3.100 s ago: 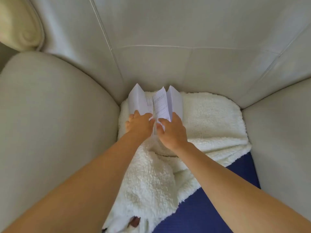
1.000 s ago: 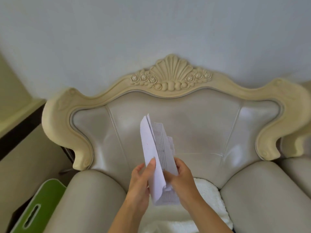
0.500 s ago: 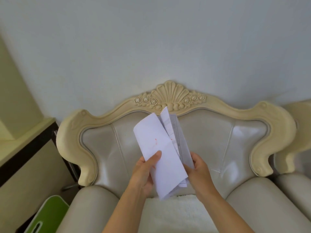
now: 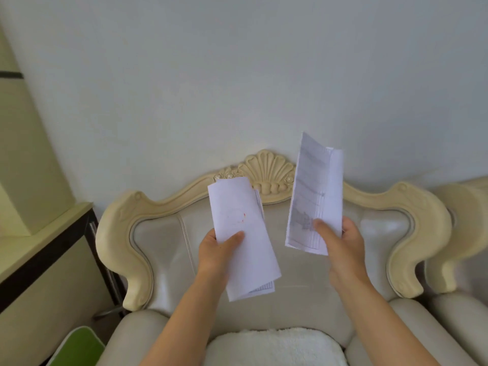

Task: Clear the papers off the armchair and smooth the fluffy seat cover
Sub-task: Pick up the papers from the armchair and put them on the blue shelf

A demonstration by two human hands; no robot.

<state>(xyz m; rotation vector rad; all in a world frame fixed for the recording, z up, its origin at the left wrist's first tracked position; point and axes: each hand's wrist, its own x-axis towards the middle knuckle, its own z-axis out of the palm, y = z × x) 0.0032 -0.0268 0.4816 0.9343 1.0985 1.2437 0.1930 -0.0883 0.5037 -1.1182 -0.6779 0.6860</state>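
Observation:
I hold folded white papers in the air in front of the armchair's backrest (image 4: 290,260). My left hand (image 4: 217,253) grips one folded bundle of papers (image 4: 243,239), blank side toward me, thumb on its front. My right hand (image 4: 336,240) pinches a second folded bundle of printed papers (image 4: 314,191), held upright and higher. The two bundles are apart. Below, the white fluffy seat cover (image 4: 274,347) lies on the seat, only its back part in view, no paper visible on it.
The cream armchair has a carved shell crest (image 4: 266,170) and padded arms (image 4: 129,336). A second cream chair (image 4: 462,233) stands at the right. On the left are a pale cabinet (image 4: 39,260) and a green-and-white object (image 4: 79,347) on the floor.
The papers were lifted off the seat and raised. In the last half second the single stack was split: the right hand drew one bundle to the right and up, the left kept the other.

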